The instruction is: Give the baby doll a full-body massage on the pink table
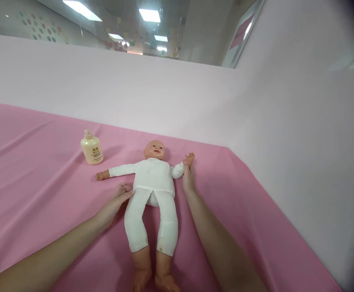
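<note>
Nearest the camera, two bare forearms reached forward over the pink cloth-covered tabletop (28,170). Between them lay the plastic baby doll in a white cloth suit (152,182), flat on its back, bare feet toward the viewer and head away. The left hand (113,205) rested with its fingers (127,194) stretched out almost straight and loosely together, the tips touching the doll's side at the waist, just under the hem of the white top; they closed on nothing. The right hand (188,178) lay along the doll's other side, its fingers up against the doll's raised arm at the wrist; whether they wrapped round it or only pressed beside it could not be told. The doll's other arm stretched straight out to the side, its small bare hand resting on the cloth. The suit looked soft and slightly rumpled, with a faint brownish mark near one leg cuff. The head was bald, peach-coloured plastic. Beyond that outstretched arm, well apart from both hands, stood a squat cream-yellow lotion bottle with a pump top (92,148). Behind everything rose a pale pink wall (195,97).
</note>
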Demonstrator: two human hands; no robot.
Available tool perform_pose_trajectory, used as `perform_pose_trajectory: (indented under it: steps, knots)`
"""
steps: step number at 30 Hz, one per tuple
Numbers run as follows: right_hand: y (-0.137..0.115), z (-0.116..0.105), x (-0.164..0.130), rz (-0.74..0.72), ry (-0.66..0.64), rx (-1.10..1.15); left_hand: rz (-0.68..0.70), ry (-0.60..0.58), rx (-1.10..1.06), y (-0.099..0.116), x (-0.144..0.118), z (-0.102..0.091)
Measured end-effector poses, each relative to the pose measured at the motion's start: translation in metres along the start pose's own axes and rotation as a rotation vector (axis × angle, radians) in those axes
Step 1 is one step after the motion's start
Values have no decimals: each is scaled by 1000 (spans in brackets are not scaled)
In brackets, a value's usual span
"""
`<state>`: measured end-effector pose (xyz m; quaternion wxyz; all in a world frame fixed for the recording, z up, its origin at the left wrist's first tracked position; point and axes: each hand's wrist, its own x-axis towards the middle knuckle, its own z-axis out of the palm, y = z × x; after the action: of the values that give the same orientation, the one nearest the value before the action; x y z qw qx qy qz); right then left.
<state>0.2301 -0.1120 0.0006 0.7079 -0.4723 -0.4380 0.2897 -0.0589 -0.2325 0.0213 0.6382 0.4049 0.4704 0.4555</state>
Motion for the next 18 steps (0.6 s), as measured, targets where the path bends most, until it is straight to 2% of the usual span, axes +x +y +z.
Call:
perform_pose_trajectory:
  steps: [3,5,6,7,9,11,14,16,18]
  knots:
    - [-3,2,-3,-52,-12,25,267,94,94,5,7,4]
    - [-3,4,-5,-42,-37,52,377,16,159,13,12,16]
    - [-3,5,-6,-25,-51,66,415,-59,194,18,16,26]
    - [-4,6,-8,-4,-66,79,424,-161,236,23,23,38]
    - [-5,7,-11,31,-91,88,452,-282,263,32,43,66]
    - [-8,8,-14,35,-117,63,390,-331,244,38,70,95]
    - [-12,6,-18,7,-191,15,151,-414,123,39,112,132]
    - [-12,5,-19,-11,-224,11,92,-490,51,35,133,146]
    - [-12,4,-19,-8,-198,-5,110,-542,-21,28,144,152]
